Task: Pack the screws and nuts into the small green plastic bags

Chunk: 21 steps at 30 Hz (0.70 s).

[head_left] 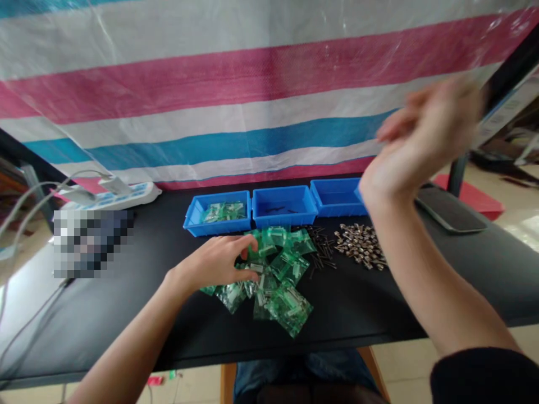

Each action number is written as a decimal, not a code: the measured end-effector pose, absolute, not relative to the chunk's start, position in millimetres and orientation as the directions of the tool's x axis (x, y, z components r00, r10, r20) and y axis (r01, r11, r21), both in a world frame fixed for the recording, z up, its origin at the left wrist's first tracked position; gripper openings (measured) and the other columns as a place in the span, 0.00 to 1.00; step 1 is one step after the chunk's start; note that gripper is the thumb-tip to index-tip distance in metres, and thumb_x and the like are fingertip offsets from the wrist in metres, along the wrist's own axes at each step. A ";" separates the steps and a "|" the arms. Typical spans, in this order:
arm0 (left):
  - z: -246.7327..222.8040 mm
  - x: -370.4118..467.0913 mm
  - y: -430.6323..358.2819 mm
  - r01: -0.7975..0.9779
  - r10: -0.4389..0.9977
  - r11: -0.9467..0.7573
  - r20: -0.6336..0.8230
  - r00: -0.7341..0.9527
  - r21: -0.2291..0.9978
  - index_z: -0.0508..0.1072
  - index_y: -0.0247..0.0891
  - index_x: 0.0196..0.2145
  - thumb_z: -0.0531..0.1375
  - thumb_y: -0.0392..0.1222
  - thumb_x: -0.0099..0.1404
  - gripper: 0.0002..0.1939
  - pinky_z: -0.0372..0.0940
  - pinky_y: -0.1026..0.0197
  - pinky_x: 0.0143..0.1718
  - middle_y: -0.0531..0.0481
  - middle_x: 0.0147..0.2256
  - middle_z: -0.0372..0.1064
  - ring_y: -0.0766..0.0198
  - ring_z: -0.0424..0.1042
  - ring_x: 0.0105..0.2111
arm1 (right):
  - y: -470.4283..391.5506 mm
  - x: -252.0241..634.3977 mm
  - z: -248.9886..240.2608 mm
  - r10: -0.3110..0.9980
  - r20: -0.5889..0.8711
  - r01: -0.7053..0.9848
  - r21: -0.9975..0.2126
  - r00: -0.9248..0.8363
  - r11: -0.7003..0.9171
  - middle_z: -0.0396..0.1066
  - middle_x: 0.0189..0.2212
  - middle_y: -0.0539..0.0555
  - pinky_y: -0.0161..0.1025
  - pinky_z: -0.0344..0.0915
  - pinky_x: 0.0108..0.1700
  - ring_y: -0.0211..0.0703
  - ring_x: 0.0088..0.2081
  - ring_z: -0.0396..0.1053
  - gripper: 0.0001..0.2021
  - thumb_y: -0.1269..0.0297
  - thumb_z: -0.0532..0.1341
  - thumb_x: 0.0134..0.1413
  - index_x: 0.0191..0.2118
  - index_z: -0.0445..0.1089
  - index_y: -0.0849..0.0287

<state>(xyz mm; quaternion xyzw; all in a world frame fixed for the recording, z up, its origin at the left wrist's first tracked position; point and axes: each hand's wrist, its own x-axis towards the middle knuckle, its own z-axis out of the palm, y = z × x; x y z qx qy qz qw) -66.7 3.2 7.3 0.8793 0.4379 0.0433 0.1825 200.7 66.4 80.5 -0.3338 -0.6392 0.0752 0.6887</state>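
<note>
My left hand rests at the left side of a heap of small green-tinted clear plastic packets. Its thumb and forefinger are apart, with no packet visibly lifted between them. High on the right, my right hand is raised in front of the striped sheet, its fingers bent and smeared by motion. Whether it holds anything I cannot make out. Dark thin screws lie right of the packets. Beyond them is a pile of shiny metal pieces, partly behind my right forearm.
Behind the heap stand a blue left bin with green packets, a blue middle bin with some dark screws, and a blue right bin. A power strip with cables is at left, a phone at right.
</note>
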 end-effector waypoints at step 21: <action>-13.8 -51.1 -2.2 0.121 0.936 -0.259 0.219 0.274 0.958 0.64 0.37 0.33 0.56 0.43 0.61 0.07 0.56 0.69 0.25 0.54 0.27 0.60 0.71 0.59 0.25 | 2.6 141.6 -15.9 0.790 0.421 0.326 -0.745 -0.446 0.581 0.65 0.22 0.50 0.30 0.57 0.26 0.33 0.25 0.63 0.08 0.65 0.56 0.54 0.30 0.69 0.64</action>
